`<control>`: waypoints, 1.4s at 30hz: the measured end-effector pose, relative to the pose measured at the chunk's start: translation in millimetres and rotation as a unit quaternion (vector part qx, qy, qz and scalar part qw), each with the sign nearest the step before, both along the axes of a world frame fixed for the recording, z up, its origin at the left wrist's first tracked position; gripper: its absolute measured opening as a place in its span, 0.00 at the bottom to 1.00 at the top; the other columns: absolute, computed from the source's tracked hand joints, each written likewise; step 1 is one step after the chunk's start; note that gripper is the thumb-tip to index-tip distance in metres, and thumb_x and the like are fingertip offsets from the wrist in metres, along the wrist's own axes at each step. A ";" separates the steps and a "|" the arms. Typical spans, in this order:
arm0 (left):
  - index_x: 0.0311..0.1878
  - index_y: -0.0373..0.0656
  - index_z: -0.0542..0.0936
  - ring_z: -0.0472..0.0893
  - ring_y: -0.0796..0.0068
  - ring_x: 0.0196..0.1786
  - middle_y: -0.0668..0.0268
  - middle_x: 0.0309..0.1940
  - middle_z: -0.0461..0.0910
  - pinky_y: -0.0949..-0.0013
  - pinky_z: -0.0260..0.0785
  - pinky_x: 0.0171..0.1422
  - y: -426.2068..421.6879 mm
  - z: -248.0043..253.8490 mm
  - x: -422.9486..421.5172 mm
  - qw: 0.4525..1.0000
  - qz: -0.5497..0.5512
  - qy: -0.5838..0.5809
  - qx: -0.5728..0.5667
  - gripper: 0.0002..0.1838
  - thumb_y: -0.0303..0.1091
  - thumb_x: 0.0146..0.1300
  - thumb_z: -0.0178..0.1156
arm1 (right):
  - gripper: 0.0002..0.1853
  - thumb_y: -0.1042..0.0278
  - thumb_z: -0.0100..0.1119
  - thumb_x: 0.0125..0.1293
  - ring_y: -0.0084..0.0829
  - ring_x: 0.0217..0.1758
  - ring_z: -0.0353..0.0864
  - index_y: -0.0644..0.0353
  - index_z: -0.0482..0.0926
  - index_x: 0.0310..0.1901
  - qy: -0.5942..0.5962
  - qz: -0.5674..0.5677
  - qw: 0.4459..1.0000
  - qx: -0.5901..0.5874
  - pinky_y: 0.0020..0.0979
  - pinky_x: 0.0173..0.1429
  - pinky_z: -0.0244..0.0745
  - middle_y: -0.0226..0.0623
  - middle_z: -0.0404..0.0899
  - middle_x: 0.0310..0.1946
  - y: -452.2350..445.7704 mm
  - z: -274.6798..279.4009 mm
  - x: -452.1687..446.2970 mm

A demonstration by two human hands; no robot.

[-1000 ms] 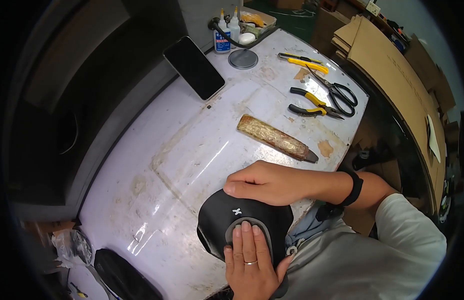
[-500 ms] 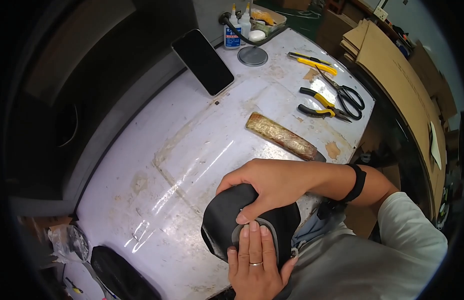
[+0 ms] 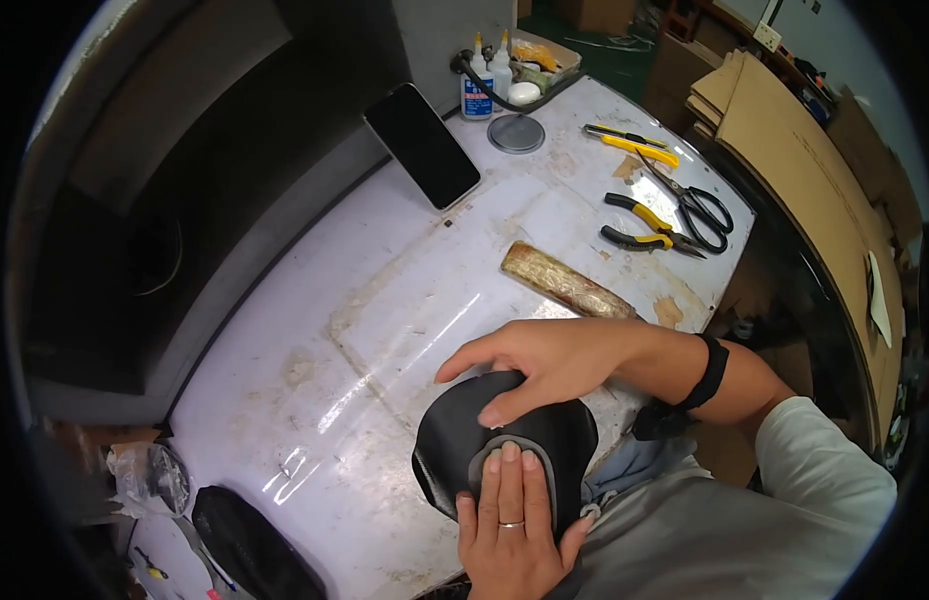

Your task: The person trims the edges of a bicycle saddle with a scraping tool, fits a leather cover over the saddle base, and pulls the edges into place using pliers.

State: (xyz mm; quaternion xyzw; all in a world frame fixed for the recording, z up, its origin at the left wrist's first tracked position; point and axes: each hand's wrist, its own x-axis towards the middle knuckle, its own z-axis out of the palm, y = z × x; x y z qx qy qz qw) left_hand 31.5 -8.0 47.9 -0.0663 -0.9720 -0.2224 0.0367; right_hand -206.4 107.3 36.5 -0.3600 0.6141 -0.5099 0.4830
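Note:
A rounded black leather-like piece [image 3: 450, 425] rests at the table's near edge, with a curved grey-edged patch [image 3: 545, 462] on its upper face. My left hand [image 3: 510, 525], wearing a ring, lies flat with fingers stretched over that patch, hiding much of it. Over the far side of the black piece is my right hand [image 3: 545, 360], a black band on its wrist. Its thumb is at the piece's surface just above the patch, and the index finger extends clear of the edge. The other fingers of that hand are mostly hidden.
Beyond my right hand lies a bar wrapped in brownish tape [image 3: 567, 280]. Pliers [image 3: 650, 225], scissors [image 3: 700, 210] and a yellow cutter [image 3: 635, 148] sit at the right. A phone [image 3: 423, 145] leans near glue bottles [image 3: 478, 90]. Another black piece [image 3: 250, 545] is lower left.
My right hand has loosened: its index finger has lifted off the black piece's edge and its thumb has eased back from the left fingertips. The left hand stays in place. The view shifts slightly.

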 end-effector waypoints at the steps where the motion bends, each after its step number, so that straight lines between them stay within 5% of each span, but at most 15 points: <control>1: 0.79 0.29 0.68 0.66 0.43 0.82 0.43 0.80 0.66 0.40 0.54 0.82 -0.2 -0.2 0.9 1.000 0.004 0.003 -0.003 0.44 0.62 0.76 0.56 | 0.34 0.61 0.73 0.70 0.26 0.51 0.84 0.69 0.73 0.72 -0.046 0.005 0.999 0.000 0.29 0.54 0.79 0.44 0.88 0.48 5.4 -1.3 -1.4; 7: 0.79 0.29 0.68 0.64 0.41 0.83 0.40 0.80 0.66 0.40 0.53 0.84 -10.9 1.4 4.6 0.996 0.005 0.004 0.093 0.43 0.58 0.77 0.56 | 0.34 0.74 0.69 0.73 0.18 0.47 0.84 0.64 0.67 0.78 -0.039 -0.035 0.998 -0.023 0.24 0.51 0.81 0.35 0.89 0.45 18.4 -5.4 12.8; 9: 0.79 0.28 0.68 0.62 0.43 0.85 0.39 0.80 0.66 0.40 0.50 0.86 -36.3 14.7 13.3 0.933 0.044 -0.020 0.356 0.39 0.54 0.80 0.55 | 0.35 0.76 0.69 0.73 0.20 0.49 0.85 0.64 0.66 0.78 -0.019 -0.040 0.999 0.001 0.25 0.54 0.82 0.35 0.89 0.45 29.1 -3.9 17.4; 13: 0.70 0.28 0.75 0.78 0.40 0.72 0.38 0.71 0.75 0.36 0.57 0.84 -50.0 6.3 59.6 0.876 0.151 0.283 0.361 0.31 0.50 0.82 0.54 | 0.39 0.82 0.68 0.70 0.28 0.66 0.81 0.63 0.63 0.80 -0.128 -0.239 0.962 -0.037 0.31 0.70 0.78 0.40 0.80 0.63 76.0 -6.1 58.6; 16: 0.62 0.30 0.81 0.88 0.45 0.55 0.42 0.55 0.85 0.34 0.65 0.79 -51.1 0.3 77.3 0.863 0.191 0.332 0.329 0.23 0.43 0.80 0.60 | 0.49 0.84 0.70 0.67 0.32 0.74 0.73 0.62 0.51 0.84 -0.189 -0.229 0.955 -0.016 0.34 0.75 0.72 0.45 0.68 0.75 105.5 3.5 90.2; 19: 0.58 0.31 0.82 0.88 0.49 0.52 0.44 0.53 0.86 0.36 0.70 0.75 -42.3 -2.0 82.1 0.889 0.234 0.279 0.276 0.18 0.38 0.77 0.64 | 0.56 0.81 0.77 0.64 0.34 0.79 0.65 0.61 0.47 0.85 -0.151 -0.207 0.967 0.010 0.35 0.79 0.67 0.45 0.58 0.80 118.7 7.6 108.0; 20: 0.55 0.32 0.82 0.87 0.49 0.52 0.46 0.51 0.87 0.38 0.71 0.74 -36.9 -1.4 77.3 0.891 0.250 0.257 0.277 0.16 0.36 0.75 0.65 | 0.55 0.74 0.78 0.67 0.30 0.69 0.76 0.60 0.48 0.86 -0.152 -0.205 0.967 -0.003 0.32 0.70 0.76 0.43 0.72 0.70 120.1 8.5 108.4; 23: 0.49 0.32 0.85 0.88 0.49 0.53 0.47 0.49 0.88 0.41 0.73 0.73 -24.5 5.5 57.4 0.902 0.213 0.198 0.318 0.10 0.29 0.70 0.68 | 0.52 0.66 0.77 0.70 0.26 0.54 0.83 0.58 0.50 0.85 -0.111 -0.118 0.968 0.191 0.31 0.54 0.82 0.38 0.83 0.51 126.2 28.7 79.5; 24: 0.48 0.32 0.85 0.88 0.49 0.53 0.47 0.49 0.88 0.43 0.73 0.72 -20.6 14.0 49.8 0.919 0.200 0.176 0.289 0.10 0.27 0.68 0.69 | 0.42 0.59 0.76 0.71 0.27 0.40 0.84 0.60 0.62 0.80 0.001 -0.194 0.968 0.159 0.32 0.41 0.80 0.36 0.82 0.36 115.2 36.9 81.3; 25: 0.48 0.32 0.85 0.89 0.49 0.53 0.47 0.49 0.88 0.44 0.74 0.71 -16.3 21.5 41.0 0.935 0.188 0.153 0.260 0.09 0.25 0.66 0.70 | 0.42 0.59 0.76 0.71 0.27 0.40 0.84 0.60 0.62 0.80 0.002 -0.195 0.968 0.155 0.32 0.41 0.80 0.36 0.82 0.36 107.0 37.1 78.4; 27: 0.52 0.33 0.86 0.87 0.45 0.56 0.47 0.53 0.87 0.46 0.75 0.68 -5.7 28.4 25.2 0.950 0.171 0.130 0.229 0.14 0.24 0.63 0.73 | 0.32 0.55 0.74 0.71 0.35 0.41 0.86 0.63 0.75 0.69 0.232 -0.184 0.952 0.075 0.35 0.44 0.81 0.42 0.83 0.39 90.8 32.0 69.6; 31: 0.78 0.31 0.68 0.69 0.37 0.79 0.39 0.78 0.66 0.36 0.62 0.79 17.2 36.4 14.6 0.980 0.148 0.040 0.130 0.47 0.38 0.58 0.80 | 0.24 0.51 0.68 0.73 0.51 0.44 0.87 0.68 0.81 0.52 0.326 -0.077 0.941 0.051 0.45 0.47 0.81 0.53 0.84 0.40 45.7 2.9 62.3; 35: 0.83 0.32 0.59 0.62 0.34 0.83 0.38 0.82 0.59 0.28 0.56 0.79 17.0 18.7 17.9 0.982 0.133 -0.060 0.123 0.61 0.50 0.54 0.82 | 0.25 0.51 0.71 0.70 0.53 0.45 0.87 0.68 0.79 0.51 0.202 0.022 0.967 0.156 0.48 0.47 0.80 0.57 0.84 0.40 26.0 19.3 53.7; 37: 0.84 0.33 0.56 0.61 0.33 0.83 0.39 0.83 0.57 0.24 0.55 0.78 15.7 16.1 19.3 0.981 0.138 -0.057 0.122 0.66 0.55 0.52 0.83 | 0.27 0.54 0.76 0.67 0.40 0.28 0.81 0.65 0.77 0.55 0.164 -0.038 0.983 0.074 0.38 0.36 0.75 0.39 0.78 0.25 26.2 4.3 53.6; 42: 0.85 0.34 0.57 0.62 0.34 0.83 0.40 0.83 0.57 0.23 0.55 0.78 11.2 13.7 18.2 0.977 0.139 -0.068 0.148 0.67 0.58 0.50 0.83 | 0.29 0.53 0.76 0.66 0.45 0.32 0.83 0.65 0.75 0.58 0.140 -0.035 0.986 0.087 0.42 0.40 0.76 0.45 0.81 0.29 24.8 3.2 53.0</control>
